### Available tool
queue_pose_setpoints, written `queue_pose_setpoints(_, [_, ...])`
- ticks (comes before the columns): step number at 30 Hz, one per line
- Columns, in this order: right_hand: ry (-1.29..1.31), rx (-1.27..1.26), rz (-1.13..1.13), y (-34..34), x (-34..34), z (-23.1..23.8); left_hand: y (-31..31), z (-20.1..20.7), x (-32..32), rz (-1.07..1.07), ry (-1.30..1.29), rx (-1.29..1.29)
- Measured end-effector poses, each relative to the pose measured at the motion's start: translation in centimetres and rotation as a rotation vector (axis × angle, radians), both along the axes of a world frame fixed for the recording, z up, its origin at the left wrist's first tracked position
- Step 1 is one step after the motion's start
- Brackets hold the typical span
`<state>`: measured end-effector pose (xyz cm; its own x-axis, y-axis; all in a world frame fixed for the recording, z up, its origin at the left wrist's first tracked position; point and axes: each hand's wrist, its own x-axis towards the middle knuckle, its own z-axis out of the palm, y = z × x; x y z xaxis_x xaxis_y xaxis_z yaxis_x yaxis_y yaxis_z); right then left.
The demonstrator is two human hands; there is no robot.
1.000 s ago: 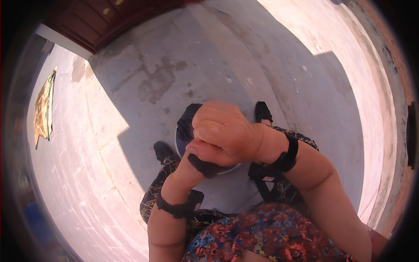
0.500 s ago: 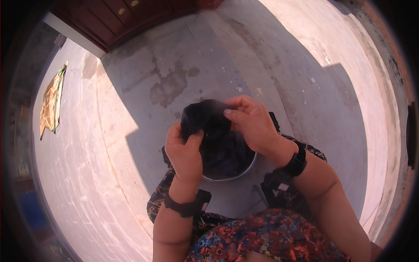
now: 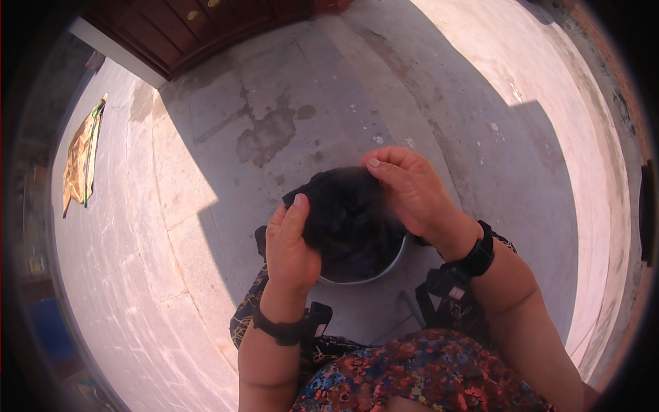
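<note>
A black piece of cloth [image 3: 347, 213] hangs spread between my two hands, above a round basin whose pale rim [image 3: 357, 281] shows at the lower edge. More dark stuff seems to fill the basin, but where the cloth ends and this begins I cannot make out. My left hand [image 3: 292, 240] is closed on the cloth's left side, thumb up. At the upper right edge my right hand [image 3: 419, 192] pinches the cloth between thumb and fingers. Both wrists carry dark bands.
Under the basin lies a grey concrete floor [image 3: 343, 117] with a damp patch. A dark red door [image 3: 165, 34] stands at the far left. On the left, a golden sheet [image 3: 82, 161] lies in the sunlit part. My patterned trouser legs flank the basin.
My hands have moved a little apart, the right one outward to the right. The cloth between them is stretched wider and its top edge sits lower.
</note>
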<state>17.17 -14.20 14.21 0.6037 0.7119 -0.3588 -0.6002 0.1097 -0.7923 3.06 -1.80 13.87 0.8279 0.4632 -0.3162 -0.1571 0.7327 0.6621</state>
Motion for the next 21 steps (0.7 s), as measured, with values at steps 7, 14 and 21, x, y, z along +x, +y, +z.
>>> queue_pose_setpoints(7, [-0.250, -0.071, 0.055, 0.5, -0.4, -0.4, -0.1, 0.2, 0.2, -0.026, 0.009, -0.124])
queue_pose_setpoints(14, [0.190, -0.092, -0.090, 1.0, -1.1, -1.1, 0.1, -2.5, -0.2, 0.094, 0.156, 0.058])
queue_pose_setpoints(21, [-0.308, -0.178, -0.011, 1.4, -2.2, -2.3, 0.3, -5.9, -1.2, 0.136, 0.210, 0.359])
